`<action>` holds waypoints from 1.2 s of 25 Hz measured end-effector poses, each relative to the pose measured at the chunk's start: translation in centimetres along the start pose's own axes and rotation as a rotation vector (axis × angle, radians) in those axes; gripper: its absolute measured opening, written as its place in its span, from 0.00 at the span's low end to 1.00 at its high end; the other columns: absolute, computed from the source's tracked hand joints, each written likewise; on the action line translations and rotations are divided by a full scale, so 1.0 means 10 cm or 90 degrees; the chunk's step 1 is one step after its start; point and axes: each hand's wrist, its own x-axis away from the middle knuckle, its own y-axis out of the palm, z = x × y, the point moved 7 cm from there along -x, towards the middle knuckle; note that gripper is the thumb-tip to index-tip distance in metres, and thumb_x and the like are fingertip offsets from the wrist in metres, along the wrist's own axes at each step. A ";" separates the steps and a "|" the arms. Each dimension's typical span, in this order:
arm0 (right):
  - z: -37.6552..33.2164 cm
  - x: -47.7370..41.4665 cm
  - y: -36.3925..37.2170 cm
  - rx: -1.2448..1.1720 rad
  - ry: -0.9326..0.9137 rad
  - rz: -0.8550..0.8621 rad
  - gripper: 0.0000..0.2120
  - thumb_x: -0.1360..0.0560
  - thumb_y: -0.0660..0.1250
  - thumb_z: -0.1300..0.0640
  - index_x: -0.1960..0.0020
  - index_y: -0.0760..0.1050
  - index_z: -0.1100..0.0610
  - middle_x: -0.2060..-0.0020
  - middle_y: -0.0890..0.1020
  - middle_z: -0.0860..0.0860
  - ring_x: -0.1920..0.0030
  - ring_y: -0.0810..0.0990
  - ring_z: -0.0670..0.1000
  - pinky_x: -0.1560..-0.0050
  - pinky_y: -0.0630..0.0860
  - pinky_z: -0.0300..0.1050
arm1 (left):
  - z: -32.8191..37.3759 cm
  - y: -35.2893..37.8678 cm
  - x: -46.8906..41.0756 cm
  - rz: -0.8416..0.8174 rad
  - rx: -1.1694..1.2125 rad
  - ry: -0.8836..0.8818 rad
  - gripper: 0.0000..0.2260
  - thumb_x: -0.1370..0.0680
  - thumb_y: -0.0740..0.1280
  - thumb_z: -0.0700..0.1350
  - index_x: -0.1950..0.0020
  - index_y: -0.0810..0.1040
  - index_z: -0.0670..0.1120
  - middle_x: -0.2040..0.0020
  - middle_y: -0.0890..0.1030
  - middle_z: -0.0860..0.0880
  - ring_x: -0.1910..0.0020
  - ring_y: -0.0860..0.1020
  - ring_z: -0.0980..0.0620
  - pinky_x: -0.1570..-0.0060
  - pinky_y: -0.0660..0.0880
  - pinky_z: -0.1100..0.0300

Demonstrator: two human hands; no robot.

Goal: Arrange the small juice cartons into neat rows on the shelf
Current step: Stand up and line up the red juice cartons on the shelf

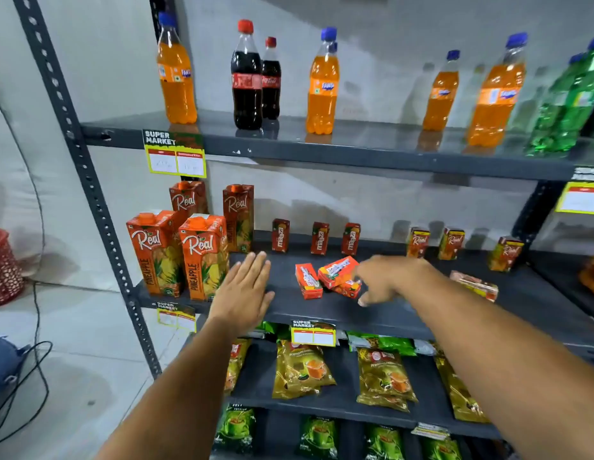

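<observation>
**Hands reaching for the loose cartons, sorting barely begun**

Left hand [245,287] flat over the shelf front [322,313], fingers spread apart, holding nothing. Right hand [388,277] curled beside the toppled orange cartons [335,272], fingertips touching or nearly touching them; grip not closed on anything, as far as can be seen.

Just left of the right hand: three orange cartons in a loose heap, one upright, two lying down. Off to the right of the right forearm: one more carton lying on its side [476,285]. Behind the hands, toward the wall: three Maaza cartons [318,238] standing apart in a row, then three small Real cartons [451,243] standing farther right. Left of the left hand: four tall Real pineapple cartons [202,257].

Done, by the look of it: back rows upright, though widely spaced. Left: four fallen or heaped cartons to stand and line up.
</observation>
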 end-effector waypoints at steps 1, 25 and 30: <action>-0.07 -0.16 0.04 -0.040 0.003 -0.006 0.19 0.28 0.68 0.42 0.46 0.75 0.55 0.47 0.79 0.57 0.54 0.78 0.56 0.57 0.76 0.48 | -0.03 0.17 -0.03 -0.029 0.026 -0.015 0.29 0.19 0.48 0.57 0.23 0.47 0.44 0.21 0.48 0.45 0.23 0.43 0.48 0.28 0.41 0.52; -0.71 -1.18 1.25 -0.561 0.512 0.230 0.28 0.32 0.62 0.30 0.42 0.74 0.50 0.45 0.77 0.52 0.41 0.71 0.59 0.42 0.64 0.57 | -0.49 1.42 -0.32 -0.187 0.092 -0.071 0.29 0.20 0.44 0.58 0.23 0.48 0.43 0.21 0.48 0.47 0.23 0.44 0.49 0.28 0.40 0.54; -0.73 -1.15 0.81 -0.614 0.309 0.429 0.22 0.35 0.74 0.44 0.43 0.76 0.46 0.50 0.76 0.48 0.51 0.78 0.55 0.54 0.78 0.54 | -0.49 1.39 -0.31 -0.183 0.106 -0.074 0.30 0.21 0.43 0.58 0.23 0.50 0.43 0.21 0.50 0.46 0.23 0.46 0.48 0.28 0.40 0.54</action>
